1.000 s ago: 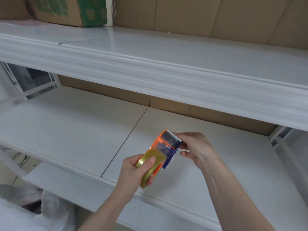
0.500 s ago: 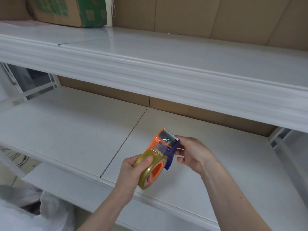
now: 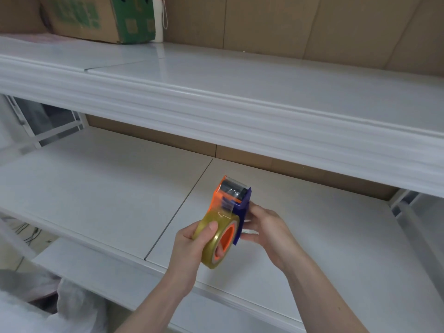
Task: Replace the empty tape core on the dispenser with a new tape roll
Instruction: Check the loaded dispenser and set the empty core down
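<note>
An orange and blue tape dispenser is held in the air above the lower white shelf. A yellowish clear tape roll sits on its orange hub. A strip of clear tape runs from the roll up to the metal cutter end. My left hand grips the roll from the left, thumb on its outer face. My right hand holds the blue side of the dispenser from the right.
The upper white shelf overhangs the work area and carries a cardboard box at the far left. White plastic bags lie at the bottom left. Brown board panels form the back wall.
The dispenser has turned so the roll's open side and orange hub face me. My right hand slid from the cutter end down to the blue side plate.
</note>
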